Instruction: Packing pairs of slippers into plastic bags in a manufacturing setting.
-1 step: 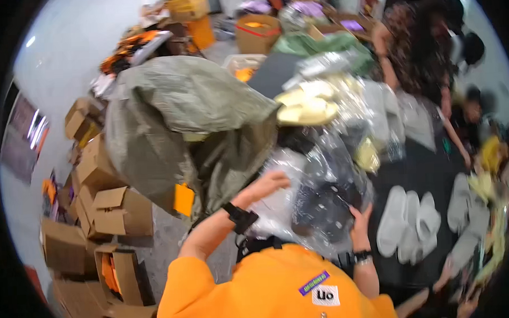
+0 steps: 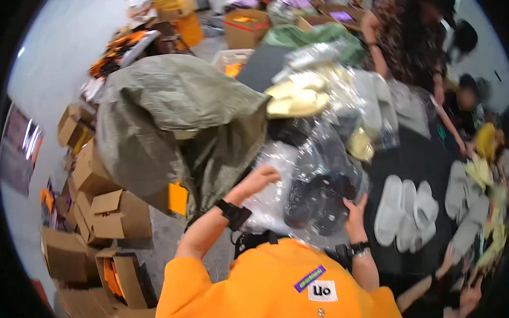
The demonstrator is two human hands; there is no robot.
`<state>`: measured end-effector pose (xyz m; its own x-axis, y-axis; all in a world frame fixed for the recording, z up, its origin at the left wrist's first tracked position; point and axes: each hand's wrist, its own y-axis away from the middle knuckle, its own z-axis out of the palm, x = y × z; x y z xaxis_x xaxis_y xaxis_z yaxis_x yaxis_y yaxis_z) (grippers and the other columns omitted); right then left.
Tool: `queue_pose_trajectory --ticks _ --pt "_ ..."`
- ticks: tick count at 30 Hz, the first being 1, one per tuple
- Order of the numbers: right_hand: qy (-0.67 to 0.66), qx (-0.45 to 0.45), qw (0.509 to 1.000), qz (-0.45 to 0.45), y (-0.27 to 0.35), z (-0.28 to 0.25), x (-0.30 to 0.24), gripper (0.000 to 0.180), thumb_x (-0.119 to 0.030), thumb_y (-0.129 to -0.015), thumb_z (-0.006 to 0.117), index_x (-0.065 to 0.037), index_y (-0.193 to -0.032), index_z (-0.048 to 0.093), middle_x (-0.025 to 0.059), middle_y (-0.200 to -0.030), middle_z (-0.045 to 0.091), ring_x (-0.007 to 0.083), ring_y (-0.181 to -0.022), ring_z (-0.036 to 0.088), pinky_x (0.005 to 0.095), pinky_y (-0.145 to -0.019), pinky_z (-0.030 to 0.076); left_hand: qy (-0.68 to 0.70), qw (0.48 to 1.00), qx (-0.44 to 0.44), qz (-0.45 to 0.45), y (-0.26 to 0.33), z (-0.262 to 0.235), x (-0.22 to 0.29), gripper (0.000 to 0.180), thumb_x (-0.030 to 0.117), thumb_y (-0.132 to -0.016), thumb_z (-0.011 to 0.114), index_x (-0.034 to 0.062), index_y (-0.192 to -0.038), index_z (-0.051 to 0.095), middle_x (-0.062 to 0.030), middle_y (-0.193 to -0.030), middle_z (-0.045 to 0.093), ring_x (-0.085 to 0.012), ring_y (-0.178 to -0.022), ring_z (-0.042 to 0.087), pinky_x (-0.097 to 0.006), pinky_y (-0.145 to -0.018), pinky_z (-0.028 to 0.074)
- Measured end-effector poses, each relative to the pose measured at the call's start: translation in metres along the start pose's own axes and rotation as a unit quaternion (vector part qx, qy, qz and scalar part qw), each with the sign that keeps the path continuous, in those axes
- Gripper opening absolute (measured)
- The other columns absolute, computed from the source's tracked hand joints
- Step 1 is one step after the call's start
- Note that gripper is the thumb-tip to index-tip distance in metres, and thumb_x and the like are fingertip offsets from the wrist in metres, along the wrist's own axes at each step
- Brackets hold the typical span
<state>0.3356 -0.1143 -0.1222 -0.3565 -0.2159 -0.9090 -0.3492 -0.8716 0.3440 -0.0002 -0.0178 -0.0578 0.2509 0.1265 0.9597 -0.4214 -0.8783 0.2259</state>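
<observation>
A clear plastic bag with dark slippers (image 2: 321, 204) lies in front of my body at the table's near edge. My right hand (image 2: 355, 214) grips the bag's right side, thumb and fingers at the plastic. To the left, my left hand (image 2: 259, 181) hovers over or rests on a stack of clear plastic bags (image 2: 270, 200); its fingers are stretched out and hold nothing I can see. Whether it touches the plastic is hard to tell. Behind the dark slippers are bagged cream slippers (image 2: 298, 96) and bagged light grey slippers (image 2: 376, 104).
A big grey-green sack (image 2: 179, 100) stands at my left. Open cardboard boxes (image 2: 122, 214) are piled beyond it. White slippers (image 2: 405, 212) lie on the black table (image 2: 378, 171) at right, near grey slippers (image 2: 463, 202). Other people (image 2: 407, 36) reach in from the right side.
The whole view has shifted slightly. The dark slippers in the bag show more clearly now. Both hands stay at about the same places on the bags.
</observation>
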Motion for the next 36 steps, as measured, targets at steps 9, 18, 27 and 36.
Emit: queue_pose_trajectory --ticks 9,18,27,36 --pt "-0.09 0.034 0.988 0.125 0.014 -0.017 0.022 0.079 -0.021 -0.083 0.065 -0.023 -0.142 0.012 0.0052 -0.099 0.051 0.0131 -0.066 0.049 0.0295 -0.052 0.039 0.035 0.989 0.113 -0.092 0.015 -0.006 -0.05 0.04 0.023 -0.085 0.06 0.0017 -0.117 0.048 -0.0031 -0.086 0.058 -0.0124 -0.08 0.052 -0.026 -0.071 0.044" --pt "-0.073 0.045 0.986 0.144 -0.016 -0.035 0.025 0.07 -0.038 -0.083 0.06 -0.021 -0.139 0.021 0.0027 -0.114 0.046 0.0177 -0.094 0.044 0.0389 -0.073 0.04 -0.139 0.989 -0.032 -0.047 0.05 0.025 -0.071 0.034 0.022 -0.082 0.061 0.0009 -0.108 0.056 -0.0109 -0.088 0.063 -0.0178 -0.079 0.06 -0.032 -0.07 0.047" --pt "-0.081 -0.103 0.986 0.108 -0.001 -0.012 0.011 0.037 -0.027 -0.081 0.06 -0.013 -0.112 0.046 0.0085 -0.098 0.057 0.0234 -0.083 0.059 0.0373 -0.068 0.048 0.021 0.982 0.187 0.015 0.004 -0.036 -0.013 0.023 0.013 -0.086 0.056 0.0026 -0.106 0.055 -0.0057 -0.092 0.059 -0.0125 -0.084 0.052 -0.028 -0.075 0.043" --pt "-0.066 -0.126 0.954 0.262 0.034 -0.034 0.049 0.049 -0.052 -0.082 0.056 -0.006 -0.097 0.054 0.0142 -0.08 0.057 0.0271 -0.079 0.059 0.0448 -0.064 0.05 0.009 0.925 0.38 -0.011 0.059 -0.027 -0.106 0.025 0.004 -0.079 0.051 -0.0003 -0.103 0.052 -0.0114 -0.09 0.059 -0.0211 -0.084 0.057 -0.033 -0.076 0.046"
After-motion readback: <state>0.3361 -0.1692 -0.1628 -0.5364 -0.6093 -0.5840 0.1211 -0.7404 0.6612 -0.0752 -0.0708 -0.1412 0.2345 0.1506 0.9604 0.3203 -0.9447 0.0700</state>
